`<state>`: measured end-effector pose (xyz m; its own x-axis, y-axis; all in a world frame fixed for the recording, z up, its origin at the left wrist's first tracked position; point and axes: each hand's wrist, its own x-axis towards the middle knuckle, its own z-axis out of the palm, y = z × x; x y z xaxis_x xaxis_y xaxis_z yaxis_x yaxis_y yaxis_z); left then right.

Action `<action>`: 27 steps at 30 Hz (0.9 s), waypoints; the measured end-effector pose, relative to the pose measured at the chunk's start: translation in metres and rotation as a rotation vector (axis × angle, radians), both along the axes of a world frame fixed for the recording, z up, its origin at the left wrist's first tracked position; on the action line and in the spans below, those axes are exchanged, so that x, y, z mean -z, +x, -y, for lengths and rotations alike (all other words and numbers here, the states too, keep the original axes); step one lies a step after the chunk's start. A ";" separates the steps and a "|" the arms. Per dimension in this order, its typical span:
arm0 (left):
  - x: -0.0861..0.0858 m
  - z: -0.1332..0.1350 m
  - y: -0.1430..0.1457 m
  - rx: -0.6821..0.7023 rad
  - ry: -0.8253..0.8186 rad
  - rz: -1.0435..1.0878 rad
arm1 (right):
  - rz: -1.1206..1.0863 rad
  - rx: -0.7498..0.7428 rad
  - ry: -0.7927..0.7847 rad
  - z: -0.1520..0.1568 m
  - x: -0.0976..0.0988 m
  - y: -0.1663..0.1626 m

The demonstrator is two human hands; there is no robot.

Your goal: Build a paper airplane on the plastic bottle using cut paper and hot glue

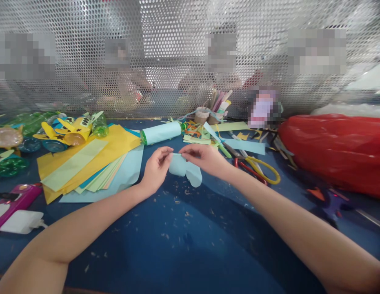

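1. I see a small piece of light blue paper (185, 170) held up just above the blue table (183, 245), near the middle of the view. It looks soft and curved, its lower end rounded and hanging free, its top edge bunched between the two hands.
2. It lies between the stack of yellow and pale coloured sheets (94, 155) on the left and the yellow-handled scissors (263, 167) on the right. A bottle wrapped in the same light blue paper (161, 132) lies just behind it.
3. I can read no writing. The yellow cut-outs (70, 128) at far left carry black star marks, and a patch by the paper cups (208, 116) is blurred.
4. The left hand (157, 165) comes in from the lower left, wrist bent a little, thumb and fingertips closed in a narrow pinch on the paper's left top corner.
5. The right hand (205, 157) comes in from the lower right, palm down, fingers curled and pinching the top edge from the other side. The two sets of fingertips sit just beside each other.
6. Both forearms are bare and stretched over the table, which is speckled with paper scraps.
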<state>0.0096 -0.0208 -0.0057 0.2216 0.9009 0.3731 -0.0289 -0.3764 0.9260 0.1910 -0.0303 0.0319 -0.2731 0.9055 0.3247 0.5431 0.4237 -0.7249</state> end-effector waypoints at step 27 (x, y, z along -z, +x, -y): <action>0.001 0.000 -0.002 -0.023 0.085 -0.066 | -0.069 0.026 -0.017 -0.004 0.010 -0.002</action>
